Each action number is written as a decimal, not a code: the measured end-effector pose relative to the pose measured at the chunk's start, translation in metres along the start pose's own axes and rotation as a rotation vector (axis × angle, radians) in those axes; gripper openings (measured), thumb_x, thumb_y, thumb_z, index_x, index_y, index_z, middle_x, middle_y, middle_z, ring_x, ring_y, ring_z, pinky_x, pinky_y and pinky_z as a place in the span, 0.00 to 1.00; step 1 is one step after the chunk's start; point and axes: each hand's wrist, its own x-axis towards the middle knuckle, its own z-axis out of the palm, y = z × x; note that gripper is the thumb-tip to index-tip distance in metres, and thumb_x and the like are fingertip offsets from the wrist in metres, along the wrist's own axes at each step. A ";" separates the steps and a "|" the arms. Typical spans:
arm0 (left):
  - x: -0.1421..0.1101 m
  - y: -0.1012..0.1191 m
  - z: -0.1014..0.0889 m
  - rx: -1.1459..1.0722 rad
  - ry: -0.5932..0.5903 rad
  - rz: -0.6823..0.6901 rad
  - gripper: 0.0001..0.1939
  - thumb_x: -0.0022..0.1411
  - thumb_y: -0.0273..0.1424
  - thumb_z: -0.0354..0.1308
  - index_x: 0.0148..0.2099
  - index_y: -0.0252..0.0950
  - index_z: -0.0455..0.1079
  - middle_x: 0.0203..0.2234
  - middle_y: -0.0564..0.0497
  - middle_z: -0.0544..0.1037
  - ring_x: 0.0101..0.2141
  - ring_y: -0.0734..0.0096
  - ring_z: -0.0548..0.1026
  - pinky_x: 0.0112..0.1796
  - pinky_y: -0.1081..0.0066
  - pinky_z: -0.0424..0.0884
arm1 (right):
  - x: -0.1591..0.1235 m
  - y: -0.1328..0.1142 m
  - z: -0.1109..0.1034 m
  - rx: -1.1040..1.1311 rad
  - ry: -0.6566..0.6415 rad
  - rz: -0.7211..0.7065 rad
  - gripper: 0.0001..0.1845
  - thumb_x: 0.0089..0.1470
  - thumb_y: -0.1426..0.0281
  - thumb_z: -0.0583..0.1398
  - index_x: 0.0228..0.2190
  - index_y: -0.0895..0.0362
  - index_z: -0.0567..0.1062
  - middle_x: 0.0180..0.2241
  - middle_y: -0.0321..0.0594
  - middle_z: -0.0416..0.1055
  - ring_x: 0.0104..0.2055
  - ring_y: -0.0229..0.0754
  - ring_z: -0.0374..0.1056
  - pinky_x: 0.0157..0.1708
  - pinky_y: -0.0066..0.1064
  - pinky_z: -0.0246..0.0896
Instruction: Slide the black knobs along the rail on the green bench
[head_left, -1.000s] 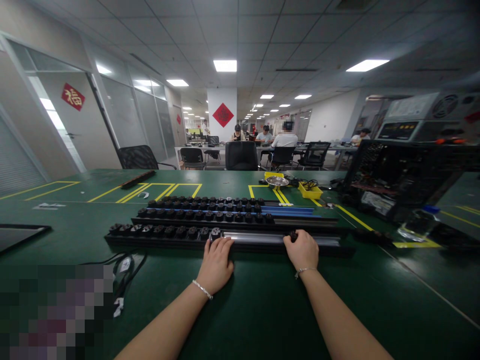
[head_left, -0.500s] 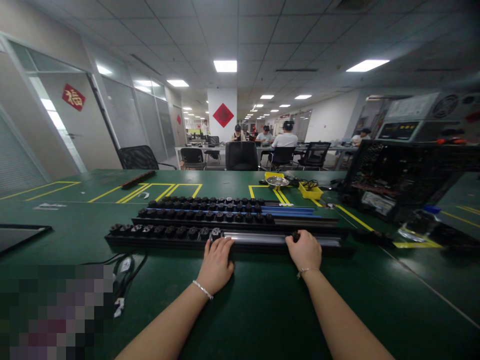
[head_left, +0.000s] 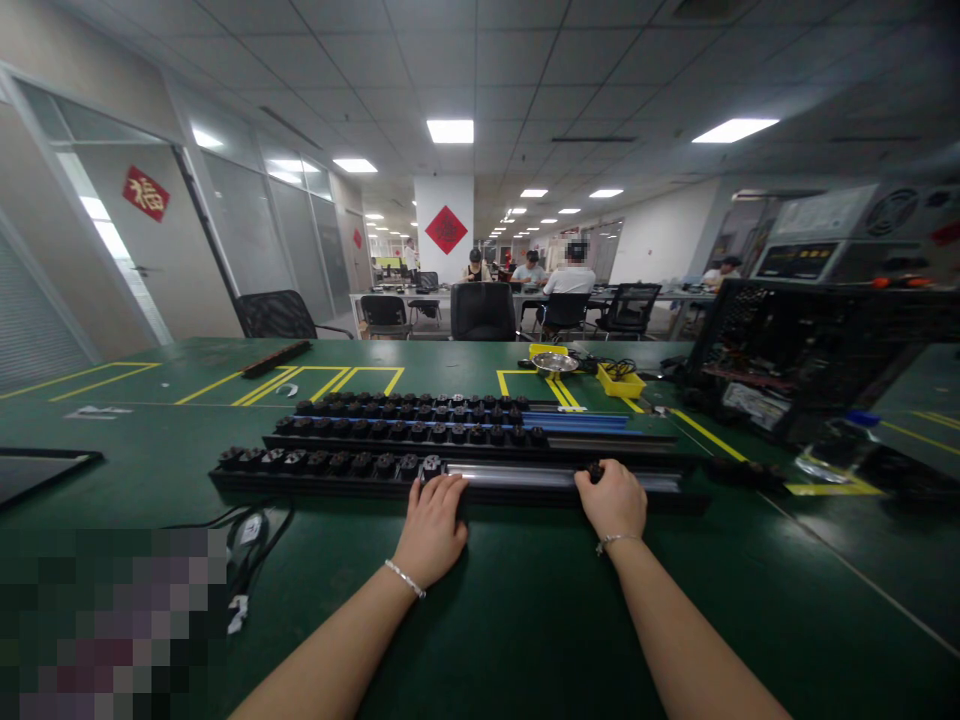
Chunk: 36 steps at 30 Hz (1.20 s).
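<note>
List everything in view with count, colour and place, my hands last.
Table: one, green, foreground
Long rails: several, black and blue, centre
Knob-like parts: dozens, mostly black, on rails
Metal bowl: one, silver, far table edge
Plastic bins: two, yellow, near bowl
Open computer case: one, black, table's right
Cables: several, black, near left
Chairs: at least five, black, beyond table
Diamond signs: three or more, red, background
People: several, mostly pale tops, background
Left hand: one, silvery bracelet, touching front rail
Right hand: one, silvery bracelet, pinching small black part
</note>
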 end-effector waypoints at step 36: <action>0.000 0.000 -0.001 -0.024 -0.001 0.001 0.29 0.51 0.24 0.49 0.57 0.40 0.57 0.55 0.50 0.65 0.56 0.62 0.58 0.59 0.51 0.42 | 0.004 0.009 -0.004 -0.023 0.036 0.055 0.16 0.46 0.62 0.53 0.33 0.60 0.71 0.32 0.46 0.71 0.39 0.48 0.64 0.42 0.36 0.53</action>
